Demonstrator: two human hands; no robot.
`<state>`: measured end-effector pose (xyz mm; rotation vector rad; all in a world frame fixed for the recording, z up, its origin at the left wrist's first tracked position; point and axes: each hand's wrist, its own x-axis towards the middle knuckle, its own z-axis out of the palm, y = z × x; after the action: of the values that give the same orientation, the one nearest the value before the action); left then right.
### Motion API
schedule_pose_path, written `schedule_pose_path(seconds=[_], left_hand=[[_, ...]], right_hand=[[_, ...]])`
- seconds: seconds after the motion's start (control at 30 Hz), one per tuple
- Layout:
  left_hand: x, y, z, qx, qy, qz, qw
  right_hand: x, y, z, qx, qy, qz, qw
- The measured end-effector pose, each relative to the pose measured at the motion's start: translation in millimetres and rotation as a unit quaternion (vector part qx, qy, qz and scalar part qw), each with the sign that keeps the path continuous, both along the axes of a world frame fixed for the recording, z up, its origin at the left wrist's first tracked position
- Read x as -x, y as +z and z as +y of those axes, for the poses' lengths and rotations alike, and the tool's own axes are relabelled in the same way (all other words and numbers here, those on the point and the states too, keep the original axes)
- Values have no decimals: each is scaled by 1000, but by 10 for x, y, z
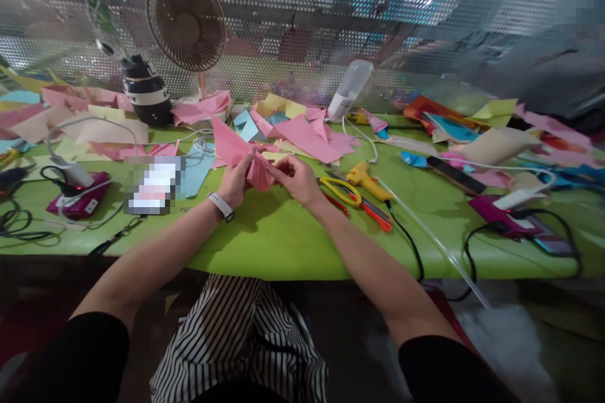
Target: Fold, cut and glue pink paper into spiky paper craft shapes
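Note:
Both my hands are raised just over the green table (278, 245), around a pink folded paper (231, 141). My left hand (235, 181) wraps round the paper's left side, with a white band on the wrist. With fingertips pinched together, my right hand (295, 179) grips the paper's lower right edge. One pointed flap rises up and to the left, while creased folds hang below between the hands. To the right of my right hand lie yellow-handled scissors (340, 191), a yellow glue gun (368, 182) and a red utility knife (375, 214).
Loose coloured paper (312, 138) is strewn along the back. A phone (154, 186) lies at left, near a purple power strip (78, 195); another power strip (501, 217) is at right. Behind stand a fan (186, 19), a dark bottle (146, 91) and a white lamp (350, 91). A clear rod (439, 245) overhangs the front edge.

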<state>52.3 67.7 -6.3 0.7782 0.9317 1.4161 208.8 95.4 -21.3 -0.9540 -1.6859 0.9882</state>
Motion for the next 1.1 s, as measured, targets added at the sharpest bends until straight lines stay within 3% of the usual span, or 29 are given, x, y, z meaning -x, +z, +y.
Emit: schedule_pose_path(seconds=[0.17,0.33,0.6,0.9,1.1], left_hand=[[17,-40,19,18,18,-1,1000],[30,-55,31,37,0,-22,999],[43,-91,73,40,-3,-45,998],[22,-95,75,-5,20,-57,998],[21,-119,100,12,45,-50,998]], right_hand=[[5,-13,-2,46,25,26,998],[30,14,-20,85,8,54,995],[8,32,-15,111,12,74,991],[-16,32,18,129,21,83,988],[-37,77,4,143,44,70,986]])
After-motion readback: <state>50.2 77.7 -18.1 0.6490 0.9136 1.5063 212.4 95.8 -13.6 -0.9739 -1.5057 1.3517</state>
